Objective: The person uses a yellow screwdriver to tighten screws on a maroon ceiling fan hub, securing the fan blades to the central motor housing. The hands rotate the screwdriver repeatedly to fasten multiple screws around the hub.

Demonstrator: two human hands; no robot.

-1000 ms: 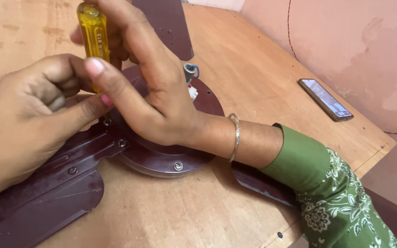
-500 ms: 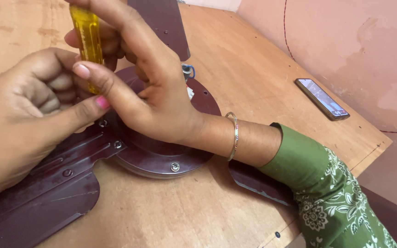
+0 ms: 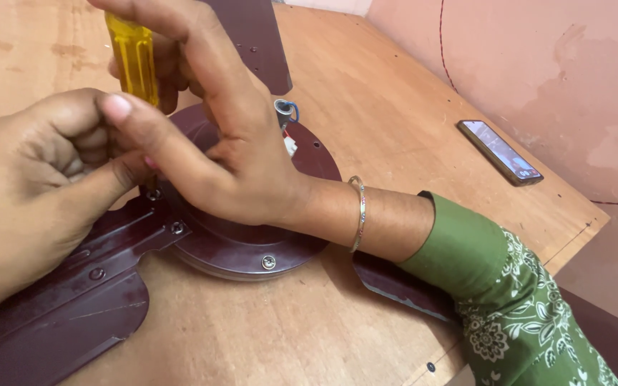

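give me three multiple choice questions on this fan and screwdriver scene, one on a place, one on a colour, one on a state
1. Where does the flat black phone lie?
A. on the wooden table beside the pink wall
B. on the fan hub
C. in the left hand

2. What colour is the clear plastic screwdriver handle?
A. red
B. yellow
C. blue

3. How does the right hand stand to the screwdriver?
A. flat on the table, away from it
B. fingers wrapped round its handle, held upright
C. holding it level

Answers:
1. A, it rests on the wooden table near the wall, apart from the round maroon metal fan hub.
2. B, the handle shows see-through yellow.
3. B, the handle rises upright, with the left hand bunched near its lower end.
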